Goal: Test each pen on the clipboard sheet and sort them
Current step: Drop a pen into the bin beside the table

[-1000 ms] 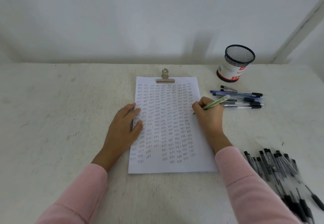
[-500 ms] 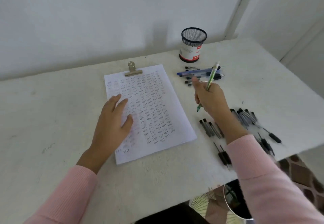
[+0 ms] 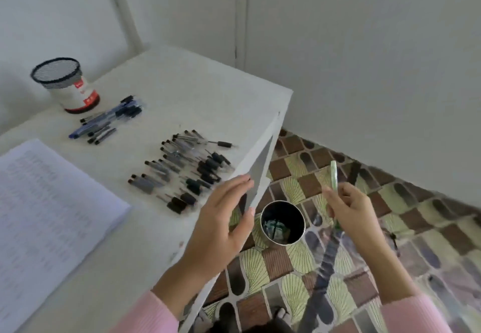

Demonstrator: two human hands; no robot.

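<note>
**Green pen held off the table's right edge, over the floor**

Your right hand [image 3: 351,210] is out past the right edge of the white table [image 3: 208,93]. It pinches the green pen [image 3: 334,176] between thumb and curled fingers. The pen stands nearly upright, with its long end above the hand. It is over the patterned floor [image 3: 299,259], just right of the metal cup [image 3: 282,202] in this view.

The cup stands on the floor beside the table's edge, with a few pens [image 3: 276,227] in its bottom, too blurred to tell apart.

Your left hand [image 3: 221,220] rests on that same edge, fingers straight and spread on top, holding nothing.

On the table, a pile of black pens [image 3: 187,168] lies near the right edge. A smaller bunch of blue pens [image 3: 109,121] lies further back, just in front of the mesh pot [image 3: 62,82] at the far side. The written sheet [image 3: 46,215] lies at the left.
</note>
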